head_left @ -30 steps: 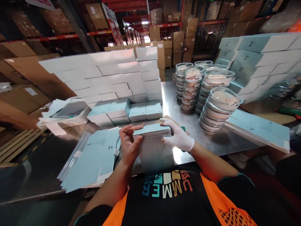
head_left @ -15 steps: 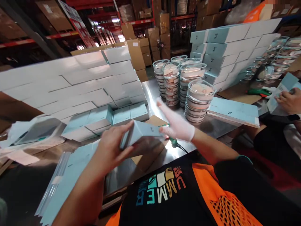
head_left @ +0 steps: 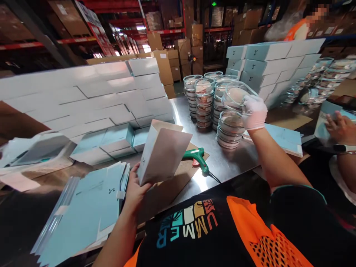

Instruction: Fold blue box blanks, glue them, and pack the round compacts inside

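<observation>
Clamps one box [head_left: 167,159] in the bare left hand [head_left: 137,191], by its lower end, long axis tilted toward one o'clock. Grips one clear round container [head_left: 236,94] in the gloved right hand [head_left: 255,111], tilted above one front stack [head_left: 228,129], at two o'clock from the box. Counts also one green glue gun [head_left: 198,154], at three o'clock, and at least three rear stacks [head_left: 204,100].

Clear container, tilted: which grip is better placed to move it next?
Right, I'd judge: the gloved right grip holds the clear container by its edge, above the stack, while the left grip is occupied with a box.
</observation>
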The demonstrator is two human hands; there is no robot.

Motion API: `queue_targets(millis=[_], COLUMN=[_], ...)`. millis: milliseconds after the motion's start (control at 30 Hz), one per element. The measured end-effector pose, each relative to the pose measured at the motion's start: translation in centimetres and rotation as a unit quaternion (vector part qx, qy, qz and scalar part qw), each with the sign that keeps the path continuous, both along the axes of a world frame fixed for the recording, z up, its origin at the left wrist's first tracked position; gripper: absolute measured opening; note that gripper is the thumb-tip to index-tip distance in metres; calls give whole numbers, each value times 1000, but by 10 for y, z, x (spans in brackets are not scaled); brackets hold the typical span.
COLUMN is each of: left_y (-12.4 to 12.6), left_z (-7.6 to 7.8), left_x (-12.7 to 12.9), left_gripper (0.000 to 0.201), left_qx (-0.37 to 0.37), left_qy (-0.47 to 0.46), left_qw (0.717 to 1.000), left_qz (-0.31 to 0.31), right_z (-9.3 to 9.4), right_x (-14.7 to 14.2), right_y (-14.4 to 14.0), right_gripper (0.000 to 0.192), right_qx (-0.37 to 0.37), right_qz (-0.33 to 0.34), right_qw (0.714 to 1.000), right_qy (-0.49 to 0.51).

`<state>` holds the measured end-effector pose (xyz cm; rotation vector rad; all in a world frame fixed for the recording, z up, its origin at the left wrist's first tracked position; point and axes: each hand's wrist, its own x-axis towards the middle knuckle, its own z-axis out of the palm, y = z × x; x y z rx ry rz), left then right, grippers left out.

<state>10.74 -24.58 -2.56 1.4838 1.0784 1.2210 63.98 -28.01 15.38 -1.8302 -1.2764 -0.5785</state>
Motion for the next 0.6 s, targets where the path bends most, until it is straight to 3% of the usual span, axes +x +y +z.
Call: queue_targets(millis=[133,200,300,367,467,600], left_y=[3,5,4,-1,-12,-22], left_z=[-4,-6,-16,-25,-40,-56], left_x=[15,20,25,29,36,36], left_gripper=[109,106,102,100,95,87], left_qx=[-62,-61,-53,-56,-85,-105], left_qy=[-33,-42,-54,-64,-57,16], left_qw=[998,997,997,996,993,992], left_qz=[0,-3,-7,-20,-56,-62], right_z=[15,24,38,41,23,-39], right_x=[-37,-62,-109,-145,-193,-216], right_y=[-11,-25,-46,-51,-46,-36], right_gripper=[6,10,21,23,10,37], right_qx=[30,18,-94,-173,-173,-38], right_qz=[50,124,329,416,428,457], right_qw=[998,992,939,893,886,888], right_qy=[8,17,27,4,-52,12])
